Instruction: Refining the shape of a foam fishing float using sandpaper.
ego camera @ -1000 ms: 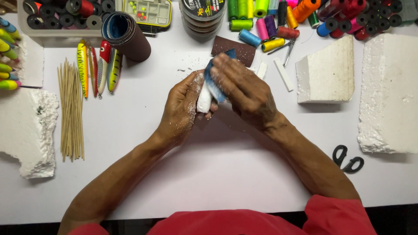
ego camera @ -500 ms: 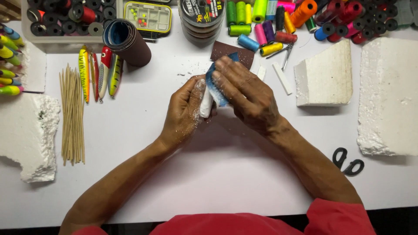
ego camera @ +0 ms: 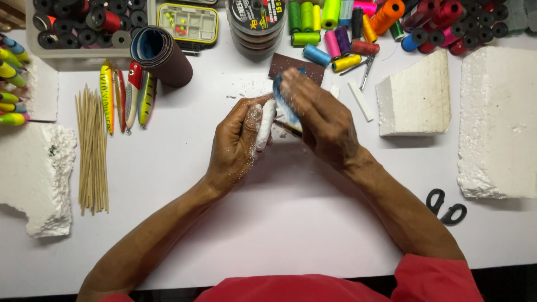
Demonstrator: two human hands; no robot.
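Head view: left hand (ego camera: 238, 142) closed round white foam piece (ego camera: 265, 124) above table centre. Right hand (ego camera: 316, 114) pinching blue-backed sandpaper sheet (ego camera: 282, 100) against foam. Foam block (ego camera: 415, 95) right, wooden skewers (ego camera: 92, 151) left.

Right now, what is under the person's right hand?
Under the right hand is a blue-backed sandpaper piece, pressed on a white foam piece held by the left hand. The fingers cover the rest.
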